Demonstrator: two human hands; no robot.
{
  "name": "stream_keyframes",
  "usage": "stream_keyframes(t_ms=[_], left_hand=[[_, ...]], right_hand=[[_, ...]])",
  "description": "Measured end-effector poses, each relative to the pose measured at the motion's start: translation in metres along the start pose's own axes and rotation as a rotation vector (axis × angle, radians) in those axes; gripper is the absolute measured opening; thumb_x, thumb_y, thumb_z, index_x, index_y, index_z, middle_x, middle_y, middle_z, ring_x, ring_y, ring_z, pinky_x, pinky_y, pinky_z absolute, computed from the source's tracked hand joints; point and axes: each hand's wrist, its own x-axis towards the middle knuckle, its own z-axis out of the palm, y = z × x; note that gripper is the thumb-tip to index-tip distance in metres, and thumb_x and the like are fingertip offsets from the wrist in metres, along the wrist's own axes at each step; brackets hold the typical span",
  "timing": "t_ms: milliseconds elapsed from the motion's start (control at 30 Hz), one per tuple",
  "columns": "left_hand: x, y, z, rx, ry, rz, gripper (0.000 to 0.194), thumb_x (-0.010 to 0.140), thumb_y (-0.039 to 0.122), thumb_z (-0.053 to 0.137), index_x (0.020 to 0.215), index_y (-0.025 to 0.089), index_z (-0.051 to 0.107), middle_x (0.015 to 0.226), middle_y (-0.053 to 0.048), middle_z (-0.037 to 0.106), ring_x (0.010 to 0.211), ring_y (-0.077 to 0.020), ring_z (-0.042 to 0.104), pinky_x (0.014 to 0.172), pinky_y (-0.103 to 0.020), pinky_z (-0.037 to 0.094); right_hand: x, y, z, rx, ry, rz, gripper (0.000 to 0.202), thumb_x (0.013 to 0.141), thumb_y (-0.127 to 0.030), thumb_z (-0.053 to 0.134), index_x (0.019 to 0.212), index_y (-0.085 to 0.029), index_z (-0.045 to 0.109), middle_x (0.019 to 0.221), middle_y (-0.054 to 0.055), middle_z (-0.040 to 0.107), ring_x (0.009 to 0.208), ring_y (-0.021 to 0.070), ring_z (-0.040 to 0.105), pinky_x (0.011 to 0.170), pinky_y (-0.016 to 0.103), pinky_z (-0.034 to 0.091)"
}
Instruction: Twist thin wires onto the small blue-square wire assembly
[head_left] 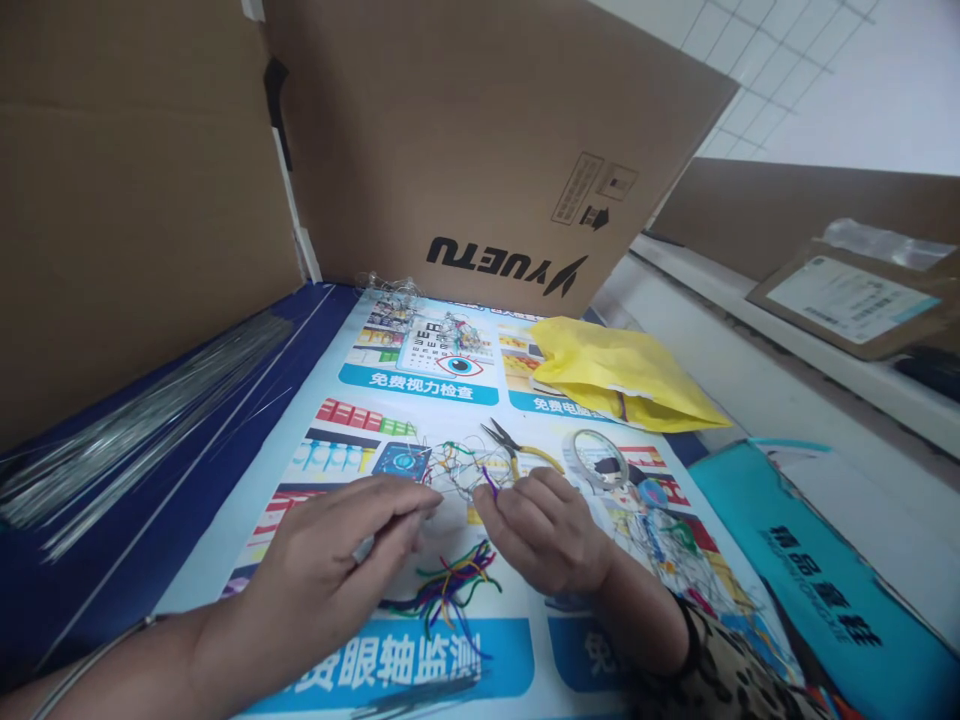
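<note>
My right hand (551, 530) is closed in a pinch, and a short piece of purple cord (489, 482) sticks up from its fingertips. To its left, my left hand (337, 560) has thumb and fingers pressed together; whatever is between them is hidden or too thin to make out. Beneath and between the hands lies a loose bunch of coloured cords (454, 588). Just beyond them is a tangle of thin wire and thread (454, 462). Pliers with yellow handles (517, 452) rest with jaws apart, close past my right hand.
A roll of clear tape (600, 458) and a yellow bag (622, 375) lie farther right. Long thin wires (165, 410) are spread at the left. More tangled pieces (667, 545) lie beyond my right forearm, near a teal bag (817, 560). Cardboard (480, 150) walls off the back.
</note>
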Motion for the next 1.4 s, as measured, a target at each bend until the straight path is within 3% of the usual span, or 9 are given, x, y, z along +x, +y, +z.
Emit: stream_keyframes(t_ms=[167,500,833,967,1167,1400], left_hand=[[0.001,0.0,0.0,0.005,0.011,0.003,0.017,0.084,0.013,0.048,0.092,0.019,0.062,0.077,0.0,0.07,0.067,-0.0104,0.065,0.06,-0.019,0.052],[0.0,0.0,0.0,0.0,0.004,0.011,0.017,0.084,0.012,0.049,0.092,0.019,0.061,0.076,0.0,0.069,0.067,-0.0108,0.065,0.06,-0.019,0.053],[-0.002,-0.001,0.001,0.007,0.002,0.025,0.018,0.083,0.012,0.05,0.094,0.02,0.062,0.078,0.0,0.069,0.068,-0.0112,0.065,0.063,-0.02,0.053],[-0.001,-0.001,0.001,0.012,0.006,0.016,0.018,0.084,0.013,0.049,0.094,0.02,0.062,0.079,0.0,0.07,0.068,-0.0119,0.066,0.063,-0.021,0.054],[-0.002,-0.001,0.002,0.016,0.011,0.029,0.018,0.084,0.013,0.049,0.094,0.02,0.061,0.08,0.0,0.07,0.07,-0.0114,0.066,0.064,-0.02,0.054],[-0.002,-0.002,0.003,0.013,-0.002,0.025,0.018,0.084,0.012,0.05,0.095,0.02,0.061,0.081,0.001,0.069,0.071,-0.01,0.065,0.064,-0.019,0.052]], right_hand=[[-0.001,0.001,0.001,0.069,-0.007,0.052,0.019,0.084,-0.01,0.046,0.096,-0.009,0.061,0.069,0.005,0.057,0.063,0.0157,0.049,0.057,0.033,0.037],[-0.013,-0.004,0.013,0.099,0.038,0.15,0.018,0.081,-0.013,0.055,0.099,-0.013,0.058,0.073,0.004,0.056,0.068,0.0162,0.048,0.062,0.034,0.036],[-0.006,-0.004,0.007,0.102,0.073,0.139,0.016,0.083,-0.012,0.054,0.098,-0.011,0.057,0.064,0.002,0.054,0.061,0.0148,0.047,0.055,0.032,0.033],[0.0,-0.004,0.0,0.06,0.046,0.057,0.013,0.082,-0.012,0.055,0.093,-0.009,0.06,0.063,0.002,0.052,0.061,0.0149,0.049,0.054,0.031,0.033],[-0.001,-0.005,-0.002,-0.033,-0.006,-0.028,0.014,0.082,-0.018,0.057,0.093,-0.01,0.063,0.058,-0.001,0.047,0.052,0.0113,0.04,0.05,0.03,0.025],[-0.001,-0.007,-0.003,-0.053,0.007,0.013,0.017,0.081,-0.016,0.056,0.095,-0.008,0.063,0.055,-0.002,0.048,0.051,0.0113,0.039,0.05,0.031,0.024]])
